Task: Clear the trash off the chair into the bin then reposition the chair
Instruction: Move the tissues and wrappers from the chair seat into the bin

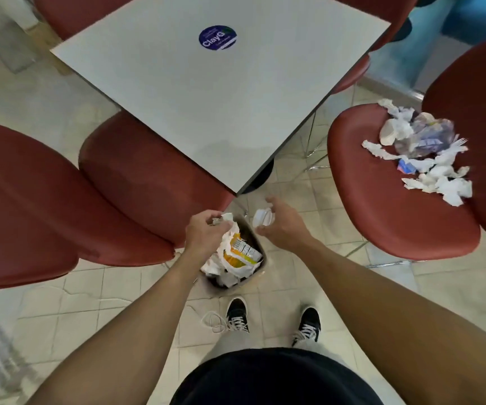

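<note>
Tiled floor is holding a bin at lower centre, so both hands are hovering above it. Left hand is pinching crumpled paper, right hand a white lid; more trash is waiting on the chair at right.

Both arms outstretched, hands curled.

A red chair at the right carries a heap of trash (crumpled paper, a wrapper, a plastic fork) near its backrest. The tiled floor bears the bin, the chairs and a grey table, whose top shows a round blue sticker.
</note>
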A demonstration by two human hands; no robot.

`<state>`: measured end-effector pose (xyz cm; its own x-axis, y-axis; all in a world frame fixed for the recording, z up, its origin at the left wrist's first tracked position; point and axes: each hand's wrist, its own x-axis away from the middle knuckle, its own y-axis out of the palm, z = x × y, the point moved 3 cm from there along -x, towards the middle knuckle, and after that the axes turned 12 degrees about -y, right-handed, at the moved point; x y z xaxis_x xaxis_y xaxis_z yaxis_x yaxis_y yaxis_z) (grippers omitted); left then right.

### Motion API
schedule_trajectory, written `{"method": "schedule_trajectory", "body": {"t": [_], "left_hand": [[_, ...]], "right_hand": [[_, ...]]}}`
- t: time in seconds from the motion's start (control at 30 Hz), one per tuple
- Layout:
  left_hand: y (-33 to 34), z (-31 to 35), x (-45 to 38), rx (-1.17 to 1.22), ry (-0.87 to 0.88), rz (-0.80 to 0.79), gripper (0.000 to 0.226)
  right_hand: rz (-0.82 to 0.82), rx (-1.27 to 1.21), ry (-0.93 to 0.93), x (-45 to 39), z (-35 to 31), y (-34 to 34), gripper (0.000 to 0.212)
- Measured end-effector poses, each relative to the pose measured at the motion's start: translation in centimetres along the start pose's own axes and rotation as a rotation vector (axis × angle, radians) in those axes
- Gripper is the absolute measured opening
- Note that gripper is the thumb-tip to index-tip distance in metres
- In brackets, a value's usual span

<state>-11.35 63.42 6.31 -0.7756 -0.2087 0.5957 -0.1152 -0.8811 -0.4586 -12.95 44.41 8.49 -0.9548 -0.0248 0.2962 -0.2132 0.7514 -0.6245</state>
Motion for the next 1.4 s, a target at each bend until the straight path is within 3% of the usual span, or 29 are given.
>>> {"method": "schedule_trajectory", "body": {"t": [0.13,0.27,0.5,0.67,1.1,1.4], "left_hand": [[-2.3,-3.2,-1.7,-0.031,-0.051,-0.019,0.033],[-2.7,-5.3,-2.1,-0.029,-0.104,-0.073,0.028],[-1.5,-8.2,-2.3,-0.014,-0.159,-0.168,0.037],[-1.4,-8.5,-2.6,-0.064,-0.152,-0.181,0.043],[4.8,-0.8,-0.6,-0.177,0.009,-0.247,0.032],[13.9,7.9,4.5,-0.264,0.132,-0.285,0.041]], "right_hand": [[-0.05,0.004,0.015,-0.4,-1.4,3.8,0.076],[-0.115,0.049,0.041,-0.3,-1.6,6.4,0.067],[-0.17,0.051,0.075,1.4,-1.2,10.3,0.088],[-0.158,0.058,0.104,1.9,0.0,10.2,0.088],[0.038,0.008,0.17,2.4,3.7,0.9,0.083],[0.121,-0.006,0.19,5.1,10.2,-9.3,0.079]]}}
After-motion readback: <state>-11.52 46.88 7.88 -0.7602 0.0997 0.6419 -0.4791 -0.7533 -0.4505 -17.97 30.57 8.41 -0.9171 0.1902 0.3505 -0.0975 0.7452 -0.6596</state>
